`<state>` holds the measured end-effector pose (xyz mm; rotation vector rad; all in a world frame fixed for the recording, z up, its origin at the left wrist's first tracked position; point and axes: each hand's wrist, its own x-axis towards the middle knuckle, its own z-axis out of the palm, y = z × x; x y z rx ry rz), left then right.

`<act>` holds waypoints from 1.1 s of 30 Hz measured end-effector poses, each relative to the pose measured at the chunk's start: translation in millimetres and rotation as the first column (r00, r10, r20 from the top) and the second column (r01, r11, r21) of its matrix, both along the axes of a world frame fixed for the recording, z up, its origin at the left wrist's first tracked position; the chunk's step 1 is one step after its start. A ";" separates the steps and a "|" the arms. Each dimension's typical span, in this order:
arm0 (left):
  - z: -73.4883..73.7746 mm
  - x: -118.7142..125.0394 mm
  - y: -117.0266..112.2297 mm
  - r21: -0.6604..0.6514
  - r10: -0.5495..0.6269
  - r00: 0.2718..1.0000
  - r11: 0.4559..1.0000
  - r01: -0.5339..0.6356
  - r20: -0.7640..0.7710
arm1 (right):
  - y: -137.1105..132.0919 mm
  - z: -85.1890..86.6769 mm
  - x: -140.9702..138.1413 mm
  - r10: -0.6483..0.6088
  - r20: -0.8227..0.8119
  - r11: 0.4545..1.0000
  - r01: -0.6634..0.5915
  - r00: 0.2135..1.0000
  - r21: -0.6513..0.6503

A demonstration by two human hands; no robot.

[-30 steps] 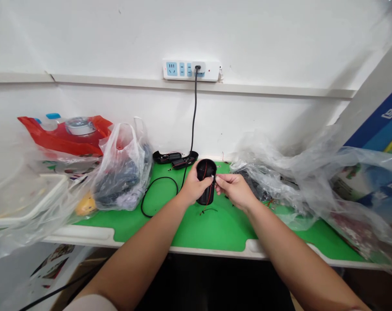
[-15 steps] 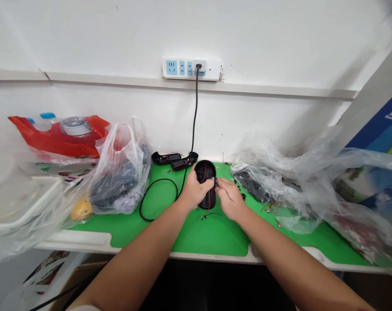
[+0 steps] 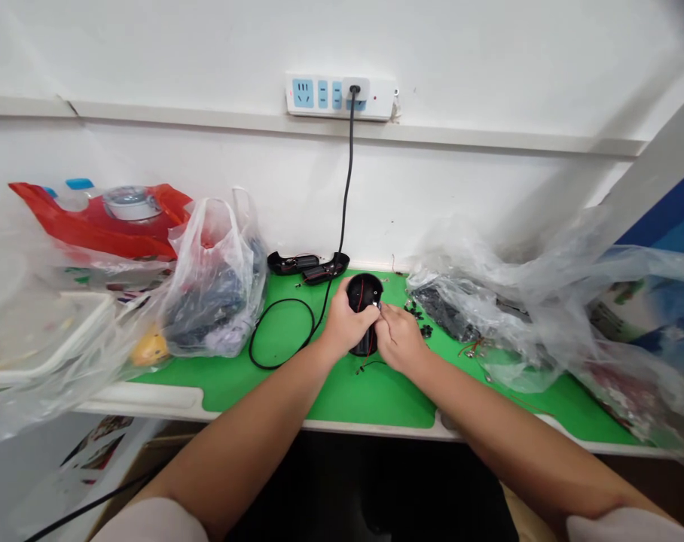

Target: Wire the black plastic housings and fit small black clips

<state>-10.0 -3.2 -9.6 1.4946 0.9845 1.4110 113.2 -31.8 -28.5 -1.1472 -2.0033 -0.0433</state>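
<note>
My left hand [image 3: 347, 324] grips a black cylindrical housing [image 3: 364, 292] from its left side, above the green mat. Red wires run along the housing, and my fingers hide much of its middle. My right hand [image 3: 399, 340] presses in at the housing's right side, its fingertips pinching a thin wire end at the top. The wire's exact path under the fingers is hidden. Both forearms reach in from the bottom of the view.
A black cable [image 3: 279, 299] lies looped on the green mat [image 3: 370, 399], near black shell pieces [image 3: 308, 263]. Its lead rises to a wall power strip [image 3: 331, 96]. Small black parts [image 3: 416, 312] lie right of my hands, between stuffed plastic bags [image 3: 218, 286] [image 3: 466, 316].
My right hand has moved in closer to the housing and my left hand. The whole scene sits slightly differently as my head has tilted.
</note>
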 end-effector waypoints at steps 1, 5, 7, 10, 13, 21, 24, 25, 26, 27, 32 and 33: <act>0.4 -0.4 -0.8 -0.004 0.005 1.000 1.000 -0.005 -0.002 | -0.1 -0.7 -0.9 -0.003 0.011 1.000 0.004 1.000 -0.004; 2.1 -1.5 -4.0 -0.043 0.026 1.000 0.999 -0.025 0.007 | -1.8 -1.9 -3.7 -0.029 0.037 0.999 0.030 0.999 -0.021; 1.8 -1.3 -4.5 -0.076 0.034 0.999 0.997 -0.032 0.025 | -3.3 -0.8 -5.3 -0.026 0.040 0.999 0.027 0.999 -0.038; 1.5 0.0 -3.1 -0.138 0.020 0.997 0.990 -0.009 0.079 | -4.0 3.4 -6.5 -0.030 0.000 0.997 0.030 1.000 -0.068; 5.2 0.7 -1.8 -0.247 -0.016 0.981 0.967 0.065 0.195 | 1.6 8.6 -0.6 0.015 -0.131 0.994 -0.030 0.991 -0.108; 11.5 -2.8 -6.5 -0.520 -0.377 0.852 0.677 0.521 0.363 | 29.3 12.9 31.5 0.034 -0.847 0.855 -0.455 0.531 -0.250; 5.7 -1.1 -5.0 -0.541 -0.462 0.808 0.600 0.589 0.367 | 25.9 16.8 32.9 0.135 -0.824 0.767 -0.584 0.551 -0.265; 4.4 -0.6 -4.2 -0.537 -0.475 0.803 0.598 0.595 0.361 | 24.3 18.3 32.8 0.144 -0.813 0.750 -0.598 0.564 -0.283; 3.9 -0.3 -3.3 -0.528 -0.485 0.801 0.603 0.597 0.352 | 23.1 19.6 32.9 0.141 -0.805 0.746 -0.596 0.577 -0.297; 4.2 -0.3 -2.6 -0.519 -0.496 0.801 0.612 0.596 0.335 | 22.7 20.5 33.2 0.129 -0.796 0.760 -0.575 0.591 -0.304; 10.6 -1.0 -0.7 -0.388 -0.551 0.834 0.759 0.523 0.047 | 27.8 16.4 34.0 0.063 -0.728 0.914 -0.332 0.682 -0.232; 10.9 -0.7 -0.4 -0.355 -0.550 0.835 0.783 0.511 -0.009 | 28.5 14.7 33.3 0.058 -0.708 0.932 -0.293 0.704 -0.214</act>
